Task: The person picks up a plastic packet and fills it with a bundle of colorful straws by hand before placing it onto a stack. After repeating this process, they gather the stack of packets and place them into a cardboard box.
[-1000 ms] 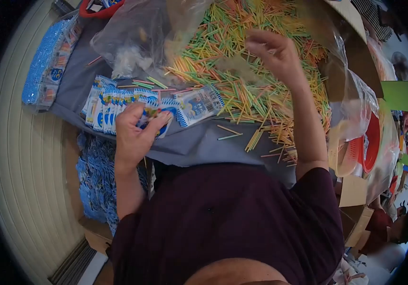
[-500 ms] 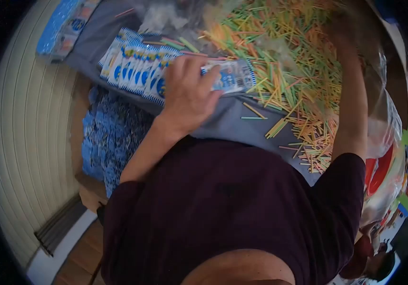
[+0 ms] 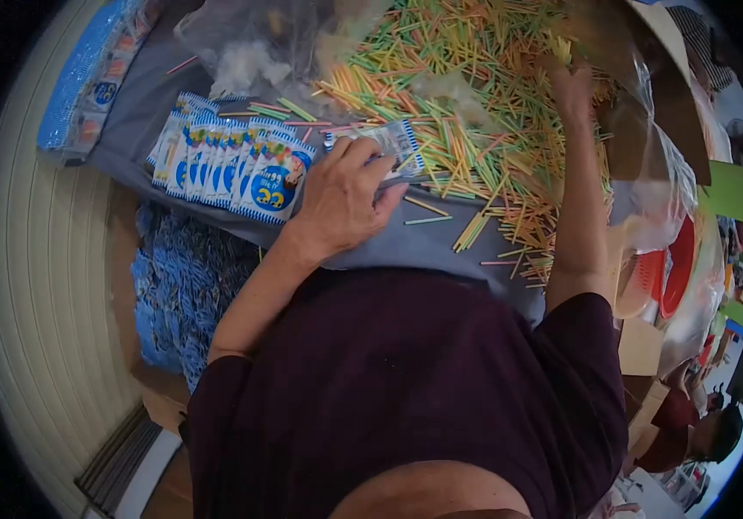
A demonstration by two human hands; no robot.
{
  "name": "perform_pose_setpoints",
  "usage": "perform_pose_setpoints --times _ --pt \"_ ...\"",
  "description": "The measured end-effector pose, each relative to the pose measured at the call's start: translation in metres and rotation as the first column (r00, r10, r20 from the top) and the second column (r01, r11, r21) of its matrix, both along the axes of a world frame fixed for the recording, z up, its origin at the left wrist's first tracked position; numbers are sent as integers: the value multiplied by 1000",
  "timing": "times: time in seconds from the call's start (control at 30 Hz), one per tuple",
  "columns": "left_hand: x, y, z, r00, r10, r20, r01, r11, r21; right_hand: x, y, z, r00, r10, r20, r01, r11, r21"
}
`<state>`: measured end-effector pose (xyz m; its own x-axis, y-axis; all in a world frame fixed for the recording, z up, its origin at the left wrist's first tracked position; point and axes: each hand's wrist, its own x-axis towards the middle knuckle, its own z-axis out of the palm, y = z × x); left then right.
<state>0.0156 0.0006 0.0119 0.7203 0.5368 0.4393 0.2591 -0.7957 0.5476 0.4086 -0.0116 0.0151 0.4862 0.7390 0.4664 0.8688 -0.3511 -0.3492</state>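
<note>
My left hand (image 3: pixel 350 190) is closed, fingers bent over a blue-and-white printed packet (image 3: pixel 404 145) and covering part of it. Just left of it, several similar packets (image 3: pixel 269 186) lie overlapped in a row along the fabric's near edge. Farther off to the right, my right hand (image 3: pixel 570 86) is closed at the heap of thin coloured sticks (image 3: pixel 466 104). Yellowish sticks (image 3: pixel 559 50) poke out beyond its fingers; how many it holds cannot be made out. The sticks are green, yellow, orange and pink.
Below the grey fabric (image 3: pixel 440 233), a box holds a pile of blue packets (image 3: pixel 176 285). A blue-edged packet bundle (image 3: pixel 86 95) lies far left. Clear plastic (image 3: pixel 661 182) drapes the right side, by a red basket (image 3: pixel 678 268). Another person (image 3: pixel 691 432) is at lower right.
The view has shifted, so the table appears farther left. My left hand has drawn off the row, uncovering its rightmost packet. My right hand, blurred before, now shows with sticks at its fingers.
</note>
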Motion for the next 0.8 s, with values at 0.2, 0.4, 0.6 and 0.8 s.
perform_pose_setpoints --times 0.2,0.4,0.6,0.8 --pt "5 2 -3 967 0 -254 24 995 93 -12 6 -23 706 450 -547 -179 860 477" --pt "7 -8 -14 977 42 -209 0 981 195 -26 3 -14 830 392 -396 -265 903 339" --pt "3 4 -22 998 -39 -43 44 991 129 -62 -11 16 142 713 -686 -454 663 595" --pt "-1 6 -15 990 -38 -133 52 994 97 -79 -16 32 -448 715 -536 -359 405 841"
